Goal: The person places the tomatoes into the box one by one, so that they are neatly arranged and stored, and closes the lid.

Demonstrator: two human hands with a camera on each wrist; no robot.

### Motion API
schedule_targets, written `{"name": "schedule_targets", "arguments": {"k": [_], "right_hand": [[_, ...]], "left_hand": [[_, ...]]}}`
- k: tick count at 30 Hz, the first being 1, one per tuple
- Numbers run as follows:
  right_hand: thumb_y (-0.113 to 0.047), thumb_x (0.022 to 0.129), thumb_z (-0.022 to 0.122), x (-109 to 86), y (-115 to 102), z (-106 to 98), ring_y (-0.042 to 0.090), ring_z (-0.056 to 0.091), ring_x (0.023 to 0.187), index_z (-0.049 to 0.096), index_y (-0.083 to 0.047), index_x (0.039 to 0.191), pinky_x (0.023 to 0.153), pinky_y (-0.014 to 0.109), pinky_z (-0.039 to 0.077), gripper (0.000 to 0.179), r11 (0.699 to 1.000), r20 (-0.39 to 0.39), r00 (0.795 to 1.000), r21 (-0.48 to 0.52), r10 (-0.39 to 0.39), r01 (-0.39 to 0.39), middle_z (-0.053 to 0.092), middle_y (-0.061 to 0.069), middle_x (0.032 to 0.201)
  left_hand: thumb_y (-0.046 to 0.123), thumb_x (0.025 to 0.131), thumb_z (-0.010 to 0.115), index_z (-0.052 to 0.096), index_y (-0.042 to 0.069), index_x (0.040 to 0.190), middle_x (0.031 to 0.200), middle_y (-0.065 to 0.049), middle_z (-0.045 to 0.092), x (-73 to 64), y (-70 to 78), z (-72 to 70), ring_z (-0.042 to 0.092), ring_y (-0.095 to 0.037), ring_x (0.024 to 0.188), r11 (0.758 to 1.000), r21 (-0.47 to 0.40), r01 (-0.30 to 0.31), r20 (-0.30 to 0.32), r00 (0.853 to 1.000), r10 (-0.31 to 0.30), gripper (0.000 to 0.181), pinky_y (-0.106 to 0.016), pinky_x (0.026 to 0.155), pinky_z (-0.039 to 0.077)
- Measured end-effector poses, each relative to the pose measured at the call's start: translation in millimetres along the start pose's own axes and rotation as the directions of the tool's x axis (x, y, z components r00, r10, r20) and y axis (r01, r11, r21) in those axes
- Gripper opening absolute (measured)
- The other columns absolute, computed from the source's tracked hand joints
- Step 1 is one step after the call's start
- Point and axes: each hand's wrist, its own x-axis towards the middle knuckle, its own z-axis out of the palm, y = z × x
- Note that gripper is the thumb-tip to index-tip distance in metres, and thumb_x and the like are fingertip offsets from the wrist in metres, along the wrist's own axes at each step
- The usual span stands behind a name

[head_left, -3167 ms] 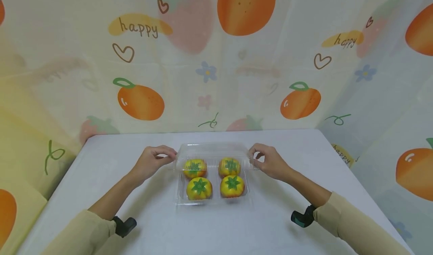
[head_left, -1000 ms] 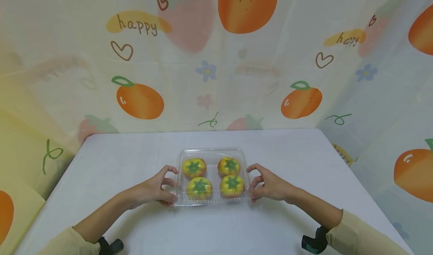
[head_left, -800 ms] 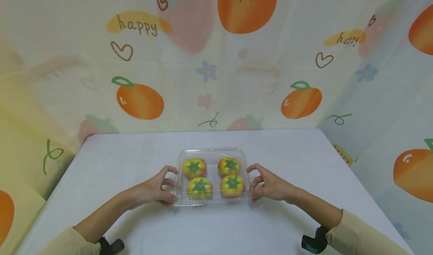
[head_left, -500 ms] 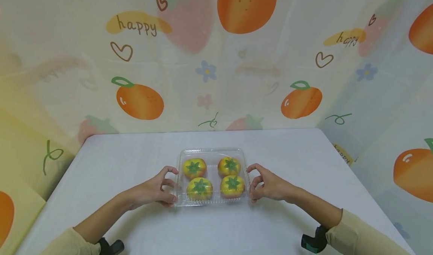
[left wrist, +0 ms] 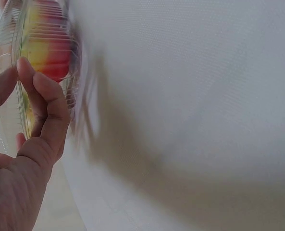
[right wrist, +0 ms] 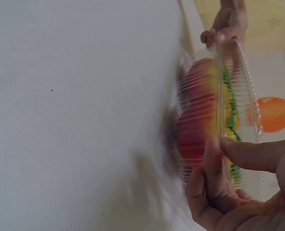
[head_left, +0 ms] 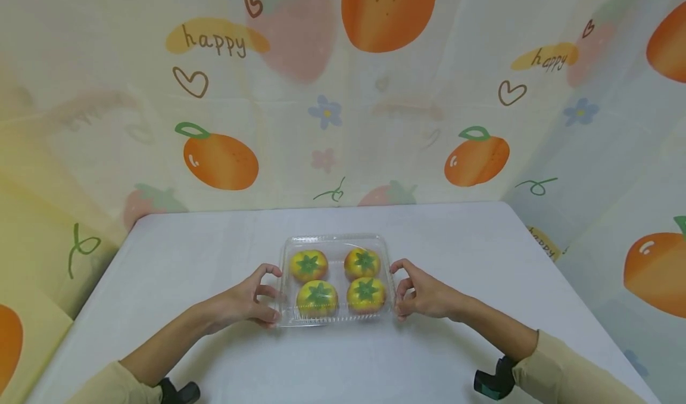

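A clear plastic clamshell box [head_left: 337, 249] sits on the table with its lid down. Through the lid show several round yellow-and-red fruits [head_left: 317, 300] with green star-shaped tops, in two rows. My left hand [head_left: 252, 297] pinches the box's rim at its left side near the front corner, and my right hand [head_left: 423, 291] does the same on the right side. In the left wrist view, the thumb and a finger of the left hand [left wrist: 39, 120] meet at the ribbed rim. The right wrist view has the right hand [right wrist: 238, 187] with thumb above and fingers below the rim.
A white cloth covers the table [head_left: 332, 368], whose back edge meets a curtain [head_left: 375, 154] printed with oranges, strawberries and flowers. More printed cloth hangs at both sides. Dark devices [head_left: 495, 380] are strapped at the wrists.
About three seconds ago both hands held the lid raised at the back; now it lies down over the fruits and the hands are lower, at the front sides. Over the last second they barely move.
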Motion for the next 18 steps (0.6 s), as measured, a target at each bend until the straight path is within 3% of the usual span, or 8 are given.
{"name": "schedule_targets", "arguments": {"k": [13, 18], "right_hand": [[0.003, 0.086, 0.070, 2.3, 2.2, -3.5, 0.027, 0.069, 0.076, 0.033, -0.005, 0.136, 0.077, 0.038, 0.057, 0.063, 0.999, -0.026, 0.999, -0.028, 0.019, -0.020, 0.058, 0.010, 0.087], [-0.006, 0.088, 0.072, 0.7, 4.4, -9.0, 0.026, 0.069, 0.082, 0.037, -0.007, 0.139, 0.081, 0.040, 0.057, 0.062, 0.996, -0.035, 0.999, -0.084, 0.017, -0.020, 0.060, 0.011, 0.100]], "left_hand": [[0.001, 0.080, 0.080, 0.025, 0.009, 0.136, 0.126, -0.025, 0.050, 5.2, 2.1, -1.7, 0.069, -0.026, 0.076, 0.999, 0.033, 0.029, -0.039, 0.999, -0.028, 0.079, -0.040, 0.073, 0.060], [0.009, 0.080, 0.082, 0.029, 0.009, 0.137, 0.125, -0.022, 0.054, 5.0, 3.6, -8.1, 0.071, -0.029, 0.076, 0.997, 0.067, 0.040, -0.034, 0.999, -0.038, 0.078, -0.041, 0.073, 0.060]]}}
